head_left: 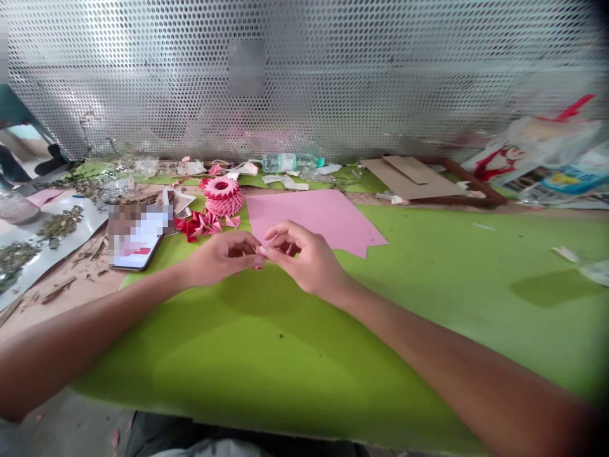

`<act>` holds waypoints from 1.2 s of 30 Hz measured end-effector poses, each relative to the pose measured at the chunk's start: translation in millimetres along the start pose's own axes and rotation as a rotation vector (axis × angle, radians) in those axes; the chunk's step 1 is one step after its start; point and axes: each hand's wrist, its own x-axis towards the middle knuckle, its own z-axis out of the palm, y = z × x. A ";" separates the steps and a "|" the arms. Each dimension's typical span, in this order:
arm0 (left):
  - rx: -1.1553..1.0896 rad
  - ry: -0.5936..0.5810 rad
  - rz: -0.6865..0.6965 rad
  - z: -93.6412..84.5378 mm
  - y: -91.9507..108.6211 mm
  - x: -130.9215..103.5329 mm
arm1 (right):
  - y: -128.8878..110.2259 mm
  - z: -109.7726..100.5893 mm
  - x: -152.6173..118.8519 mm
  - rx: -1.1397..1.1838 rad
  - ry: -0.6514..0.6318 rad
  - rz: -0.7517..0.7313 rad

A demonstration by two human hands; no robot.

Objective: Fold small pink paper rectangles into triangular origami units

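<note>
My left hand (221,257) and my right hand (309,257) meet fingertip to fingertip above the green tabletop. Both are closed in a pinch on a small reddish piece of paper (259,266), mostly hidden by the fingers. Just behind them lie pink paper sheets (314,216). Beyond my left hand stands a ring-shaped stack of folded pink paper (223,198). Loose red and pink folded paper triangles (200,225) lie in a pile at its foot.
Left of the triangles lies a phone (143,238), partly blurred out. A plastic bottle (290,163) rests on its side along the perforated metal wall (333,76). Cardboard (399,181) and a brown frame (476,184) lie back right, near plastic bags (561,158).
</note>
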 end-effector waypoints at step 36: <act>-0.300 0.106 -0.114 -2.0 -4.7 3.6 | 13.0 -10.5 5.9 -0.099 -0.169 -0.411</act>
